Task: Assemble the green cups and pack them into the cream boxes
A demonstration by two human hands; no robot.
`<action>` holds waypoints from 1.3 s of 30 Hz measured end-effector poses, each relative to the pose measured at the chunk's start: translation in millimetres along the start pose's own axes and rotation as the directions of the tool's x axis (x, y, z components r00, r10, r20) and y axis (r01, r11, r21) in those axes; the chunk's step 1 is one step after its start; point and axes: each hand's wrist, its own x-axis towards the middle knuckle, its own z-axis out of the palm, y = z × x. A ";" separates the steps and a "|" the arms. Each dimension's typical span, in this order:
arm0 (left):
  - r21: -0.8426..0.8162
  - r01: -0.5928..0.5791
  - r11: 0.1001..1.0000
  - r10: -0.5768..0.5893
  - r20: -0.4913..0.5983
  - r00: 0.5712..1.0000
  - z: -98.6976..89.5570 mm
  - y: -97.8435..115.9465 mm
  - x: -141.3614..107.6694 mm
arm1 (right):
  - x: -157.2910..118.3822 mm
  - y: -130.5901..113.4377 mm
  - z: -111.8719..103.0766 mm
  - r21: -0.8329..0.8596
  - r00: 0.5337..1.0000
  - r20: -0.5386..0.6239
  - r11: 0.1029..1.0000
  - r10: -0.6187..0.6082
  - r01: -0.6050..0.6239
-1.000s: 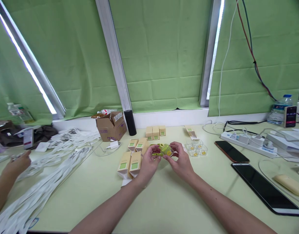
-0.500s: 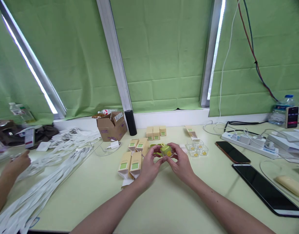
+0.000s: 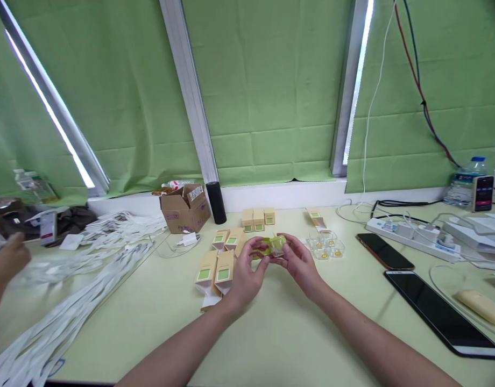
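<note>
Currently holds a small glossy yellow-green piece (image 3: 277, 244), partly see-through, between the fingertips of both hands, above a pale green table (image 3: 271, 333). Grasps its left end with the left hand (image 3: 247, 274) and its right side with the right hand (image 3: 302, 269); leaves neither set of fingers released. Seems, as a judgement, midway through turning or adjusting the piece, with details too small to confirm. Calls next for a steady left pinch and light right-finger pressure. Just beyond the right fingers, shows small clear plastic cups with yellow centres (image 3: 338, 252); beside the left fingers, shows tan cardboard boxes with green labels (image 3: 224, 269). Compared with the earlier frame, no longer shows the yellow round mark on the piece, with right fingers shifted across its front; well left of the left fingers, shows a co-worker's hand (image 3: 11, 255) moved outward.
</note>
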 end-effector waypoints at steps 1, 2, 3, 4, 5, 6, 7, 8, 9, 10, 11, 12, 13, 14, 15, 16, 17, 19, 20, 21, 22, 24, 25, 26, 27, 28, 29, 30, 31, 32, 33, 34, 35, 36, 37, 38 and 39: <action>0.001 -0.010 1.000 0.010 -0.002 1.000 -0.4 0.4 -0.2 | 1.8 0.2 -2.1 0.060 0.999 0.022 0.997 0.038 -0.039; 0.007 -0.014 1.000 0.014 -0.003 1.000 -0.8 0.6 -0.2 | 3.5 0.5 -4.5 0.104 0.997 0.040 0.992 0.068 -0.072; 0.015 -0.015 1.000 0.015 -0.004 1.000 -1.2 0.7 -0.3 | 5.2 0.9 -7.0 0.135 0.995 0.049 0.986 0.088 -0.094; 0.024 -0.015 1.000 0.015 -0.006 1.000 -1.4 0.7 -0.2 | 6.7 1.6 -9.6 0.156 0.994 0.047 0.982 0.101 -0.107; 0.033 -0.013 0.999 0.014 -0.007 1.000 -1.6 0.5 -0.1 | 8.0 2.6 -12.3 0.173 0.993 0.036 0.978 0.110 -0.115; 0.043 -0.012 0.999 0.013 -0.007 1.000 -1.6 0.3 -0.1 | 9.2 3.7 -14.8 0.191 0.993 0.019 0.974 0.117 -0.118; 0.052 -0.012 0.999 0.013 -0.006 1.000 -1.6 0.1 0.0 | 10.2 5.1 -17.1 0.210 0.992 0.003 0.970 0.124 -0.122; 0.061 -0.013 0.998 0.013 -0.004 1.000 -1.6 -0.3 0.1 | 11.0 6.5 -19.1 0.229 0.991 -0.009 0.965 0.130 -0.125; 0.070 -0.013 0.997 0.014 -0.001 1.000 -1.5 -0.7 0.2 | 11.6 7.9 -20.7 0.246 0.991 -0.015 0.961 0.136 -0.128; 0.076 -0.013 0.997 0.013 0.003 1.000 -1.5 -1.1 0.3 | 12.0 9.1 -21.9 0.260 0.990 -0.016 0.957 0.139 -0.130; 0.080 -0.013 0.997 0.012 0.005 1.000 -1.5 -1.5 0.4 | 12.2 10.1 -22.6 0.270 0.990 -0.015 0.954 0.140 -0.131; 0.083 -0.011 0.997 0.010 0.009 1.000 -1.5 -1.8 0.5 | 12.2 10.9 -22.9 0.271 0.990 -0.013 0.954 0.138 -0.129; 0.083 -0.008 0.996 0.007 0.013 1.000 -1.6 -2.0 0.6 | 11.9 11.3 -22.7 0.263 0.991 -0.013 0.957 0.131 -0.123; 0.083 -0.004 0.997 0.002 0.018 1.000 -1.7 -2.1 0.8 | 11.5 11.4 -22.3 0.246 0.993 -0.014 0.963 0.121 -0.114; 0.082 0.002 0.997 -0.004 0.022 1.000 -1.7 -2.1 0.9 | 11.0 11.2 -21.6 0.224 0.994 -0.016 0.969 0.111 -0.104; 0.080 0.010 0.997 -0.012 0.024 1.000 -1.8 -2.1 1.0 | 10.3 11.0 -20.8 0.204 0.995 -0.019 0.974 0.102 -0.096; 0.076 0.023 0.997 -0.025 0.027 0.999 -1.7 -2.0 1.2 | 9.6 10.7 -19.9 0.189 0.995 -0.025 0.978 0.096 -0.090; 0.051 0.059 0.997 -0.061 0.030 0.998 -1.4 -2.3 1.9 | 8.2 10.7 -17.8 0.178 0.995 -0.046 0.981 0.087 -0.078; 0.032 0.081 0.996 -0.082 0.033 0.996 -1.1 -2.8 2.5 | 7.6 11.0 -16.7 0.172 0.995 -0.061 0.983 0.078 -0.067; 0.011 0.102 0.995 -0.102 0.037 0.994 -0.8 -3.7 3.2 | 7.0 11.7 -15.5 0.158 0.995 -0.075 0.986 0.064 -0.052; -0.010 0.122 0.992 -0.121 0.041 0.992 -0.5 -5.0 4.1 | 6.4 12.5 -14.2 0.130 0.995 -0.085 0.991 0.045 -0.033; -0.040 0.156 0.987 -0.154 0.044 0.987 0.3 -8.1 5.8 | 5.1 14.3 -11.4 0.034 0.995 -0.104 0.999 -0.008 0.011; -0.052 0.170 0.984 -0.168 0.043 0.985 0.8 -9.7 6.5 | 4.1 14.9 -9.8 -0.029 0.993 -0.115 0.999 -0.038 0.034; -0.065 0.183 0.981 -0.181 0.041 0.983 1.2 -11.1 6.9 | 2.7 15.2 -8.1 -0.103 0.990 -0.123 0.993 -0.068 0.055; -0.078 0.194 0.978 -0.192 0.040 0.981 1.6 -12.1 7.2 | 1.0 15.0 -6.3 -0.183 0.987 -0.125 0.980 -0.101 0.077; -0.091 0.204 0.975 -0.201 0.041 0.979 1.9 -12.7 7.2 | -1.0 14.3 -4.5 -0.264 0.983 -0.118 0.959 -0.137 0.102; -0.100 0.210 0.973 -0.207 0.044 0.977 2.2 -12.8 7.0 | -3.1 13.3 -2.8 -0.341 0.980 -0.098 0.931 -0.174 0.131; -0.106 0.215 0.971 -0.210 0.051 0.976 2.3 -12.4 6.8 | -5.3 12.0 -1.3 -0.406 0.975 -0.065 0.898 -0.211 0.167; -0.110 0.217 0.970 -0.212 0.058 0.976 2.3 -11.6 6.6 | -7.2 10.6 -0.1 -0.457 0.969 -0.025 0.865 -0.245 0.207; -0.113 0.218 0.969 -0.212 0.065 0.975 2.2 -10.5 6.4 | -8.8 9.3 0.6 -0.494 0.962 0.014 0.834 -0.274 0.245; -0.117 0.217 0.969 -0.209 0.071 0.975 2.0 -9.3 6.3 | -9.9 8.1 0.9 -0.517 0.955 0.046 0.811 -0.294 0.275; -0.123 0.213 0.969 -0.205 0.073 0.976 1.6 -8.1 6.3 | -10.4 7.0 0.7 -0.532 0.950 0.070 0.795 -0.304 0.293; -0.124 0.205 0.971 -0.197 0.073 0.978 1.2 -7.0 6.4 | -10.5 6.0 0.0 -0.543 0.948 0.087 0.784 -0.305 0.302; -0.113 0.192 0.975 -0.184 0.071 0.980 0.6 -6.1 6.4 | -10.0 5.1 -1.3 -0.553 0.949 0.099 0.776 -0.301 0.304; -0.084 0.174 0.981 -0.168 0.068 0.983 -0.1 -5.3 6.4 | -9.1 3.9 -3.1 -0.566 0.949 0.109 0.767 -0.295 0.303; -0.034 0.155 0.987 -0.152 0.064 0.986 -0.9 -4.7 6.2 | -7.8 2.6 -5.4 -0.585 0.949 0.117 0.752 -0.292 0.304; 0.032 0.137 0.990 -0.139 0.059 0.989 -1.8 -4.2 5.8 | -6.1 1.1 -8.3 -0.612 0.948 0.124 0.729 -0.294 0.306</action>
